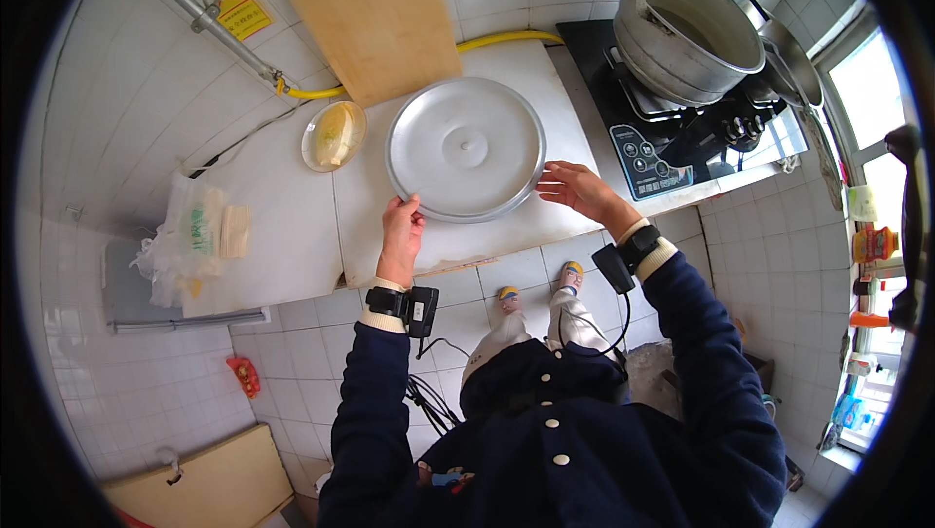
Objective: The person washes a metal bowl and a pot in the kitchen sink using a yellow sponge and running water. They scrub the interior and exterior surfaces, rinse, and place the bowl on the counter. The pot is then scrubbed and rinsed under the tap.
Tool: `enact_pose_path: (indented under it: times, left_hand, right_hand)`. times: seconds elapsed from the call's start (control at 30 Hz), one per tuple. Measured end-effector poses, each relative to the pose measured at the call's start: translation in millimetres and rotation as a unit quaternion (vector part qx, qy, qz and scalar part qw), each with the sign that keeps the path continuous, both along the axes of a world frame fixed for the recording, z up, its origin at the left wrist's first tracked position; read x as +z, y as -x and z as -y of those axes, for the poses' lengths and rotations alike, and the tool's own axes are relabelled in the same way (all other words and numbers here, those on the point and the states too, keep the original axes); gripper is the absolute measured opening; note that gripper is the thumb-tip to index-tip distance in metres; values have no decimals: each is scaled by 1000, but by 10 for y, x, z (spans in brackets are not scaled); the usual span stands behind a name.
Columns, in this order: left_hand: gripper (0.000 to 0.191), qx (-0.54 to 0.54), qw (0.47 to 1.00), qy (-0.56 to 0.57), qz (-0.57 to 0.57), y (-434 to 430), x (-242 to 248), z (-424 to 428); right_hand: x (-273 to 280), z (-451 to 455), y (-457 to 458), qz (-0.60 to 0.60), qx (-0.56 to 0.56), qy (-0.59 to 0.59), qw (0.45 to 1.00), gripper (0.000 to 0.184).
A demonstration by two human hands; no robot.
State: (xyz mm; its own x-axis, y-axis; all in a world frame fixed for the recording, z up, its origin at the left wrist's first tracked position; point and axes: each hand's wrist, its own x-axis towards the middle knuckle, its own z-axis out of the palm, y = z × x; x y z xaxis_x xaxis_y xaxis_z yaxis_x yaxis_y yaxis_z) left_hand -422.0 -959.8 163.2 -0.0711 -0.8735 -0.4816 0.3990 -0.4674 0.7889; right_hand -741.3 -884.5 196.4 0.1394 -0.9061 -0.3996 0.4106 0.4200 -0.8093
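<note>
A large round aluminium lid (465, 148) with a raised rim and a small central knob lies on the white counter, seen from above. My left hand (402, 225) grips its near-left rim, the thumb on top and the fingers partly hidden beneath. At the right rim is my right hand (577, 190), fingers extended and slightly apart. Those fingertips meet the edge of the lid or sit just beside it; which one I cannot tell. To the left of the lid, a piece of napa cabbage (337, 132) rests on a small plate (307, 151).
A wooden board (380, 24) leans on the tiled wall behind. On the black gas stove (650, 159) at right stand a deep aluminium pot (657, 53) and a pan (800, 75). A plastic bag (182, 236) lies at left. Cables hang from both wrist straps.
</note>
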Motion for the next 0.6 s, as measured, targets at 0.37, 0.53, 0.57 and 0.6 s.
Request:
enact_pose_path:
  times: [0.37,0.53,0.57,0.6]
  left_hand:
    - [12,-2,1000,19,25,-13,-371,187]
    - [11,-25,999,-13,36,-103,-337,268]
    - [12,-17,999,-26,38,-133,-346,291]
    - [12,-16,999,-31,35,-162,-364,320]
  right_hand:
    - [77,-72,372,-8,21,-21,1000,37]
    - [766,-407,1024,-154,109,66,980,41]
    - [934,-478,1206,-183,112,104,971,40]
    - [1099,-510,1390,-187,95,101,972,40]
